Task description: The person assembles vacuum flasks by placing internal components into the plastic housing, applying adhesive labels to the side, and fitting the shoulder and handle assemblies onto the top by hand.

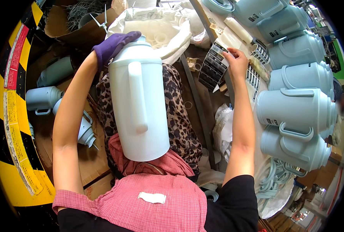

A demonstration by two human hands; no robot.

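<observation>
Jug body (139, 104), pale blue with 1 moulded handle, lies along the person's lap, steadied at its top by the left hand (114, 44) in a purple glove, grip pressed flat over the cap rather than pinching. Right hand (237, 62), bare, rests with fingers spread on a sheet of dark labels (214, 65) at the tabletop (257, 91) edge, holding nothing visible. By judgement, labelling is partway: 6 or more jugs (296, 106) are lined up on the tabletop, this one shows no label, and more bodies (44, 98) lie on the floor.

The tall white plastic jug with a moulded handle (138, 104) hides much of the leopard-print lap beneath it. The purple-gloved left hand (113, 44) covers part of its lid. Print on the sheet of black-and-white stickers (213, 63) under the bare right hand (237, 62) is too small to tell.
</observation>
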